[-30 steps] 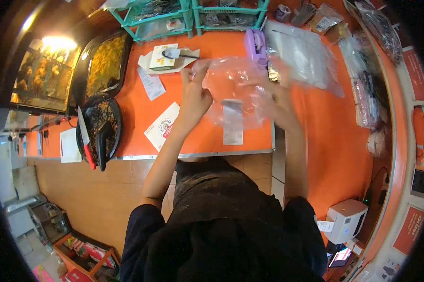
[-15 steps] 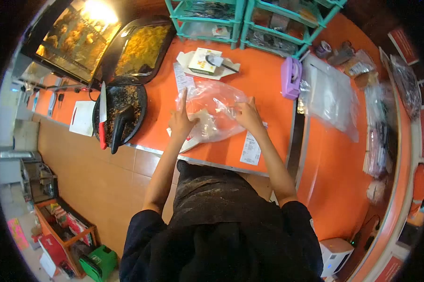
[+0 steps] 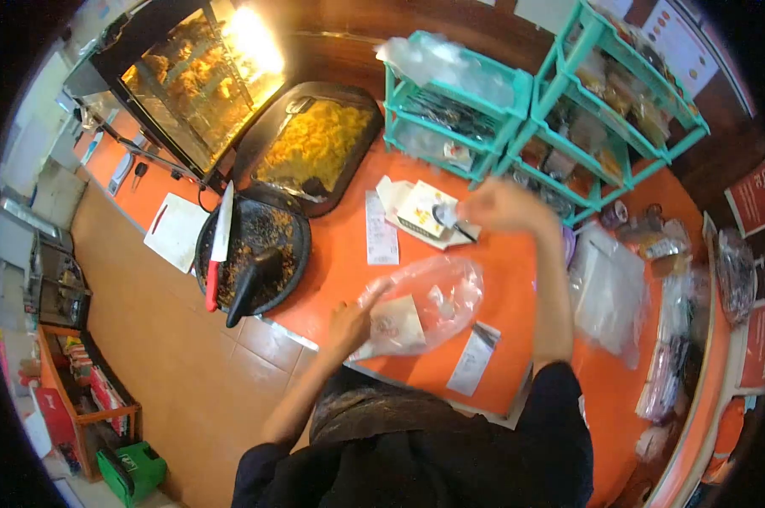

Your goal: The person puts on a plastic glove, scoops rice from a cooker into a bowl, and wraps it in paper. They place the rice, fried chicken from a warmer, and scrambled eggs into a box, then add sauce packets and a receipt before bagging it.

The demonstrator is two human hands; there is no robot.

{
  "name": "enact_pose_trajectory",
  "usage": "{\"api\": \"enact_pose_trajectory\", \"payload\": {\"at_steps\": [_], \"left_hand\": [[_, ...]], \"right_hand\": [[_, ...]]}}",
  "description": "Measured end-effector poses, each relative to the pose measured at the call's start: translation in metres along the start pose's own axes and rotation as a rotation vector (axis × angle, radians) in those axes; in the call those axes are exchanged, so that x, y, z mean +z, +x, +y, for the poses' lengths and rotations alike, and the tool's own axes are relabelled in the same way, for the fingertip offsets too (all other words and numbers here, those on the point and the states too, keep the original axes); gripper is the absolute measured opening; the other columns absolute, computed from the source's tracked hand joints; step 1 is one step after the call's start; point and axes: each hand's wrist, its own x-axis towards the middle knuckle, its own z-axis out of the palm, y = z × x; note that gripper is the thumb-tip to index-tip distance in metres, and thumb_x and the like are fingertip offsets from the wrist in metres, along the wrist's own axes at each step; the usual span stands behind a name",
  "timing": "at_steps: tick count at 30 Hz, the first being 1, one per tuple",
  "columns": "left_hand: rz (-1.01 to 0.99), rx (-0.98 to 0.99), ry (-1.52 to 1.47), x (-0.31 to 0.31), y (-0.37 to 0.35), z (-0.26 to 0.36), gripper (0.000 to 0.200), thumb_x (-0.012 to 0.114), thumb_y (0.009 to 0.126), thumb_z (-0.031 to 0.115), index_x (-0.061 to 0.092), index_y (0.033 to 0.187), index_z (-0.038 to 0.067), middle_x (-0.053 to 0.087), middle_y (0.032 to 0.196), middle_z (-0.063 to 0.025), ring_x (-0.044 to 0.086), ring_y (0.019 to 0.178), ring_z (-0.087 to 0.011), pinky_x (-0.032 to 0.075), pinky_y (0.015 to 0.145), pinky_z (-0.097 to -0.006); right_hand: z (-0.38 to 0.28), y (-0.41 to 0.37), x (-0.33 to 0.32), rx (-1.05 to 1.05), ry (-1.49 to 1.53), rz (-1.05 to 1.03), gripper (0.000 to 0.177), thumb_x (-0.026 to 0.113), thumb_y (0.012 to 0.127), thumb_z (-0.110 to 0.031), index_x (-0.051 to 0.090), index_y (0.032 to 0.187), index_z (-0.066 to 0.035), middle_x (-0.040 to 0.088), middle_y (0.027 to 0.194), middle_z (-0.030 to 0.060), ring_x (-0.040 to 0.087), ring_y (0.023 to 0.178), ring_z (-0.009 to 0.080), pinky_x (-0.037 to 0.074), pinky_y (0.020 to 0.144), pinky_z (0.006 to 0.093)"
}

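A clear plastic bag (image 3: 460,296) lies puffed up near the counter's front edge, with a pale folded box (image 3: 397,326) inside it. My left hand (image 3: 351,326) is at the bag's left rim, its index finger stretched along the film and the other fingers curled at the edge. Farther back, an open-flapped white box (image 3: 421,206) has a small clear packet and a black strip on top. My right hand (image 3: 505,206), blurred, is above the right end of this box; its fingers are smeared. Receipts lie left (image 3: 381,230) and right (image 3: 474,360) of the bag.
At left are a stone mortar (image 3: 293,245) with a pestle (image 3: 253,284) and a red-handled knife (image 3: 221,237), a white board (image 3: 176,232), a tray of yellow food (image 3: 315,140) and a lit display case (image 3: 188,85). Green racks (image 3: 518,127) stand behind; plastic bags (image 3: 607,292) lie right.
My right hand has left the bag and moved up and back to beside the white box. My left hand stays by the bag's left side. The view has shifted, showing more of the racks.
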Motion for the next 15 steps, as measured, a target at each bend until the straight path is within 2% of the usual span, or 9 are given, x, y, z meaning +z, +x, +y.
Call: {"api": "enact_pose_trajectory", "payload": {"at_steps": [1, 2, 4, 7, 9, 10, 11, 15], "left_hand": [[-0.046, -0.043, 0.042, 0.007, -0.003, 0.0, 0.068, 0.05, 0.085, 0.005, 0.038, 0.146, 0.031, 0.064, 0.102, -0.0281, 0.063, 0.084, -0.0489, 0.051, 0.071, -0.0553], [-0.09, -0.085, 0.087, 0.014, -0.004, -0.001, 0.064, 0.051, 0.086, 0.007, 0.041, 0.144, 0.031, 0.064, 0.098, -0.0287, 0.062, 0.086, -0.0489, 0.051, 0.072, -0.0547], [-0.006, -0.01, -0.046, 0.017, -0.01, 0.001, 0.048, 0.053, 0.086, 0.009, 0.053, 0.132, 0.025, 0.061, 0.095, -0.0279, 0.062, 0.089, -0.0475, 0.051, 0.072, -0.0545], [-0.069, -0.018, -0.012, 0.022, -0.014, -0.008, 0.028, 0.056, 0.084, 0.009, 0.062, 0.11, 0.014, 0.058, 0.1, -0.0281, 0.062, 0.091, -0.046, 0.053, 0.072, -0.0533], [-0.04, -0.033, -0.059, 0.019, -0.016, -0.007, 0.023, 0.059, 0.081, 0.008, 0.064, 0.103, 0.011, 0.057, 0.101, -0.0269, 0.062, 0.089, -0.0446, 0.054, 0.07, -0.0515], [-0.027, -0.047, -0.068, 0.017, -0.014, -0.006, 0.024, 0.059, 0.08, 0.007, 0.063, 0.104, 0.011, 0.057, 0.1, -0.0261, 0.063, 0.088, -0.0439, 0.054, 0.07, -0.0508], [-0.015, -0.062, -0.079, 0.014, -0.015, -0.002, 0.025, 0.06, 0.08, 0.007, 0.063, 0.104, 0.011, 0.057, 0.1, -0.0254, 0.063, 0.087, -0.0432, 0.054, 0.07, -0.0502], [-0.006, -0.053, -0.031, 0.014, -0.016, 0.004, 0.04, 0.062, 0.076, 0.003, 0.061, 0.114, 0.015, 0.055, 0.101, -0.0218, 0.062, 0.087, -0.0405, 0.055, 0.069, -0.0472]], "right_hand": [[-0.02, 0.029, -0.033, 0.225, 0.304, 0.287, 0.031, 0.067, 0.089, -0.039, 0.074, 0.09, -0.009, 0.072, 0.078, 0.0085, 0.066, 0.064, 0.0212, 0.053, 0.065, 0.0363], [-0.009, 0.079, -0.064, 0.014, -0.01, 0.608, 0.03, 0.064, 0.091, -0.035, 0.073, 0.086, -0.007, 0.073, 0.084, 0.0107, 0.07, 0.073, 0.0223, 0.052, 0.065, 0.0362], [0.039, 0.19, -0.1, -0.043, -0.198, 1.063, 0.033, 0.067, 0.086, -0.041, 0.074, 0.088, -0.009, 0.073, 0.087, 0.0129, 0.07, 0.083, 0.0261, 0.053, 0.072, 0.0375], [0.044, 0.256, -0.121, 0.276, -0.316, 0.779, 0.031, 0.07, 0.076, -0.04, 0.075, 0.085, -0.011, 0.072, 0.088, 0.0141, 0.069, 0.087, 0.0296, 0.053, 0.08, 0.0398], [0.068, 0.296, -0.126, 0.319, -0.123, 0.725, 0.029, 0.071, 0.073, -0.041, 0.076, 0.088, -0.017, 0.071, 0.103, 0.0116, 0.066, 0.1, 0.0305, 0.048, 0.091, 0.0465], [0.078, 0.305, -0.13, 0.348, -0.03, 0.688, 0.028, 0.072, 0.071, -0.041, 0.077, 0.089, -0.02, 0.071, 0.11, 0.0104, 0.065, 0.106, 0.0309, 0.046, 0.096, 0.0498], [0.09, 0.31, -0.137, 0.256, -0.03, 0.712, 0.023, 0.069, 0.071, -0.032, 0.078, 0.09, -0.021, 0.072, 0.105, 0.0116, 0.066, 0.102, 0.0341, 0.046, 0.096, 0.0522], [0.066, 0.278, -0.165, 0.303, -0.188, 0.813, 0.022, 0.065, 0.069, -0.026, 0.078, 0.085, -0.019, 0.072, 0.093, 0.0164, 0.068, 0.093, 0.0363, 0.053, 0.088, 0.0454]]}}
